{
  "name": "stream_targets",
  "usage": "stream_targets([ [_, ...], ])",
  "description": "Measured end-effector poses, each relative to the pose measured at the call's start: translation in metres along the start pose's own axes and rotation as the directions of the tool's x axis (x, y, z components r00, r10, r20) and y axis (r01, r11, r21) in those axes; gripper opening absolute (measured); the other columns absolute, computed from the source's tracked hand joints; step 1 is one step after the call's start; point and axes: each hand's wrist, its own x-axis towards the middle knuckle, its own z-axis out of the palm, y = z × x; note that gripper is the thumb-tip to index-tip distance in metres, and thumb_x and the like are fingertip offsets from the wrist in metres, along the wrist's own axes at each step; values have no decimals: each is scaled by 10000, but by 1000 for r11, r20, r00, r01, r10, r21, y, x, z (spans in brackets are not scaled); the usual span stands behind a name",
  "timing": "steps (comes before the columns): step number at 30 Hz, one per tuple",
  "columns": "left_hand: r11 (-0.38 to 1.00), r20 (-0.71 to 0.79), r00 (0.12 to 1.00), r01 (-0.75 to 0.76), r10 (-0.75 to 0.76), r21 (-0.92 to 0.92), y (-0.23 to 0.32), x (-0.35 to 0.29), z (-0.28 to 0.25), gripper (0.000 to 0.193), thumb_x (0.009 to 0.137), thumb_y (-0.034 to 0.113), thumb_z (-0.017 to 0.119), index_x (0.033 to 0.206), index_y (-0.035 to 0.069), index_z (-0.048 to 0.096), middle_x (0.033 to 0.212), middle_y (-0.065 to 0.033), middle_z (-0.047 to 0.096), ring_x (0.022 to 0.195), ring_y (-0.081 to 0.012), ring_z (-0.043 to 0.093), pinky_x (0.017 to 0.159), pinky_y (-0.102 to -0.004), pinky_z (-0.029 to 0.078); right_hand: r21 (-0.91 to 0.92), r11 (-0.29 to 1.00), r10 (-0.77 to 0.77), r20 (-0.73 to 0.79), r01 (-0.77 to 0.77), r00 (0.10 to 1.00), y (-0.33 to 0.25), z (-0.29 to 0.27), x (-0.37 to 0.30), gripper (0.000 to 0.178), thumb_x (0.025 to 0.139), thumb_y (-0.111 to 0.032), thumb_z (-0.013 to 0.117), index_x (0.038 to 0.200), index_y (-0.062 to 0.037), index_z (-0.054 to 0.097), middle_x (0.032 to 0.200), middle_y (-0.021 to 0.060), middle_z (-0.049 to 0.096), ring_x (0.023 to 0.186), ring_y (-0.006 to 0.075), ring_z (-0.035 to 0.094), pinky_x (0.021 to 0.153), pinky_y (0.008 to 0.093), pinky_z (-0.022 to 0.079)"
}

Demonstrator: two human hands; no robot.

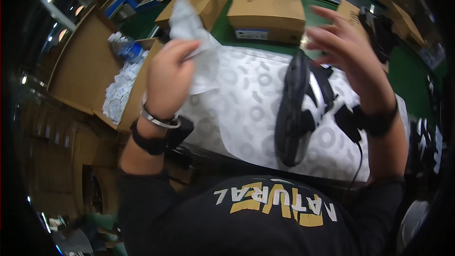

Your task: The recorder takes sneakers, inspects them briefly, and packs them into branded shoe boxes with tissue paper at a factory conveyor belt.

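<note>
One black-and-white, dark-soled shoe (291,109), side-lying near the front edge of grey-patterned white sheet (237,109); my left hand (169,76), clenched, grips crumpled white paper (186,22); my right hand (348,42), fingers spread, empty.

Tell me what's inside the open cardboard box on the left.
Small white packets lie in the box, with a clear plastic bottle toward its far end. Whatever lies beneath them is hidden from view.

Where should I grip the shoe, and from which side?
Probably around the middle of the shoe, from above and the right: it lies on its side on the paper, its long dark sole facing left and its upper right. The open right hand is nearest, so thumb along the sole, fingers over the upper.
</note>
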Motion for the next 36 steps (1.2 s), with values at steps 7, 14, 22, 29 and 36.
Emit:
stream_targets([
  [7,798,345,735,-598,583,-76,141,27,4,497,672,238,664,1089,9,522,1136,-180,489,956,-284,516,775,-339,429,-52,912,-403,69,407,912,18,-81,6,132,779,-82,520,853,15,572,781,83,607,639,163,600,618,273,494],
  [14,759,727,400,-601,558,-251,95,64,121,605,705,336,625,1217,85,423,1220,-262,388,1016,-396,448,874,-407,363,614,777,362,-257,-138,896,200,-185,-134,469,749,-68,575,1167,28,385,754,87,573,647,154,572,599,236,480],
  [22,668,823,290,-731,489,-140,79,43,183,623,697,489,546,1231,189,431,1271,-198,379,1184,-415,305,972,-534,188,-214,966,-20,-623,-146,782,100,-206,-88,621,717,-75,584,1271,-47,306,1050,122,499,897,141,501,739,270,416],
  [29,658,771,349,-744,532,-118,84,31,184,603,687,497,541,1207,204,457,1241,-157,430,1158,-398,346,946,-549,221,-357,932,-293,-655,56,696,158,-248,60,770,661,-201,731,1258,17,297,1134,181,463,1012,213,486,867,298,391],
  [36,677,777,321,-715,541,-176,82,28,188,600,686,495,530,1209,211,447,1235,-148,429,1162,-394,340,947,-551,220,-87,978,-206,-452,187,868,104,-214,46,383,693,-94,702,1017,-8,517,875,39,597,751,108,552,696,246,461],
])
